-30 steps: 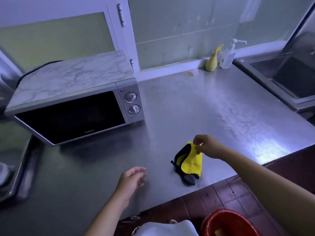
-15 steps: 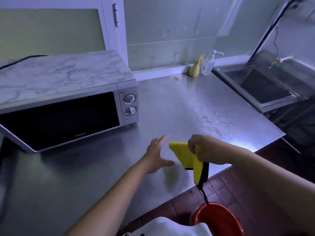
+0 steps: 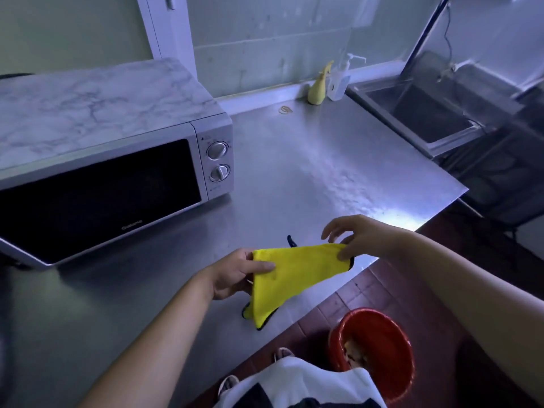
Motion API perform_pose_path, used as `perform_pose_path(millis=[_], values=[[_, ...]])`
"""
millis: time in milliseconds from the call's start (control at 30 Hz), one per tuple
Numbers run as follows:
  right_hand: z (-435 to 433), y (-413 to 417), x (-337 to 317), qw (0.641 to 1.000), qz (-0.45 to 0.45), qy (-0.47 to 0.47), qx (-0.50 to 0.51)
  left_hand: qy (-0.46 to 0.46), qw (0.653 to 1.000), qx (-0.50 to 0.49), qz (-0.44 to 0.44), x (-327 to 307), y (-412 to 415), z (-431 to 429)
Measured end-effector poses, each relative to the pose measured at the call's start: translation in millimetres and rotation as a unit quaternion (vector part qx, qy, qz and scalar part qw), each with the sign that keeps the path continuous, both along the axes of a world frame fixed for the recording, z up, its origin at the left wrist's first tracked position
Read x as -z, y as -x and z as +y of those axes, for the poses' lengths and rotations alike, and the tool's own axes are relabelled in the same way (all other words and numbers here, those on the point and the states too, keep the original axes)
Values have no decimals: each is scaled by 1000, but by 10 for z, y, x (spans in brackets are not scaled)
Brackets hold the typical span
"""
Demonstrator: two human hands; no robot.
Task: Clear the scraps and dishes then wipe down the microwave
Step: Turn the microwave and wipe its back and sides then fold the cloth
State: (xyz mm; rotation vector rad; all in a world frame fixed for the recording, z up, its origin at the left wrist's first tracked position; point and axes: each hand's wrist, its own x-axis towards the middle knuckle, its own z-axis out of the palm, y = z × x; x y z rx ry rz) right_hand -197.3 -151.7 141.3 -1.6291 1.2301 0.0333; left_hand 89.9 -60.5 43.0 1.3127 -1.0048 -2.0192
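A yellow cloth with a black edge (image 3: 290, 275) hangs spread between both hands, just above the front of the steel counter (image 3: 309, 178). My left hand (image 3: 232, 275) grips its left corner, thumb on top. My right hand (image 3: 362, 238) pinches the right corner between thumb and forefinger, the other fingers lifted. The silver microwave (image 3: 103, 160) with a marbled top and a dark door stands shut at the left, two knobs on its right panel.
A red bucket (image 3: 379, 346) with scraps inside stands on the tiled floor below the counter edge. At the back wall are a yellow bottle (image 3: 319, 83), a clear pump bottle (image 3: 341, 79) and rubber bands (image 3: 286, 109). A steel sink (image 3: 418, 113) lies at the right.
My right hand lifted the cloth off the counter. My left hand came across and took hold of its left corner, and the cloth is now stretched between both hands.
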Motion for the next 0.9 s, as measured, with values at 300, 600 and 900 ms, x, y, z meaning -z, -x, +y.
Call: perform_pose_path(millis=[300,600,900], values=[[-6,-706,1082,975,158,137,76,10,944,-209,-254,637,-292,85],[1140,-911,1856,945,171,112,254,53,901,-141,-407,913,-212,625],[1125,-830,1903,907,83,-11,413,64,911,-141,-382,899,-164,622]])
